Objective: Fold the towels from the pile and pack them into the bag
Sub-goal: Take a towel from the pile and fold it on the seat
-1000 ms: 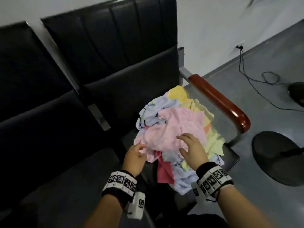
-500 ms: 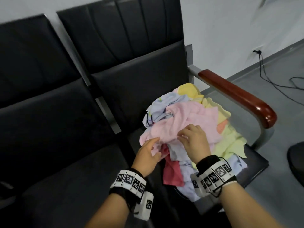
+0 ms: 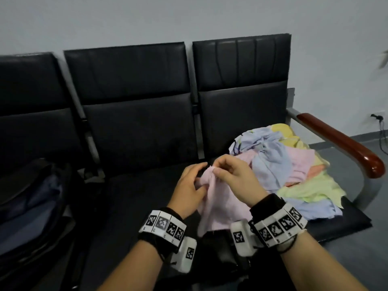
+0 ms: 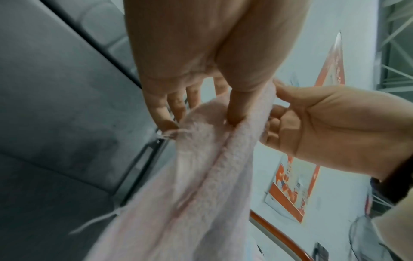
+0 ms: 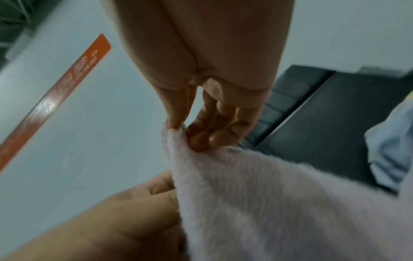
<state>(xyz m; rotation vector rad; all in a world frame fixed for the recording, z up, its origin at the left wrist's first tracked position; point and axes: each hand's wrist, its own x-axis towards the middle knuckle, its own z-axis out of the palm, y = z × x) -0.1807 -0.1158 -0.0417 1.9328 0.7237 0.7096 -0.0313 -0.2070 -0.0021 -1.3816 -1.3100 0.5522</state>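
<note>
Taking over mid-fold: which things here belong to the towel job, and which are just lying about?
Job: pink towel pinched by left hand and right hand; towel pile; dark bag.
Lying about: red armrest; wall cable; orange poster.

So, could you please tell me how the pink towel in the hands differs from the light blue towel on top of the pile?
The pink towel hangs lifted, pinched by the left hand and right hand; the light blue towel lies crumpled and untouched on the pile. The pink towel is over the middle seat, the light blue towel on the right seat. Both are unfolded.
</note>
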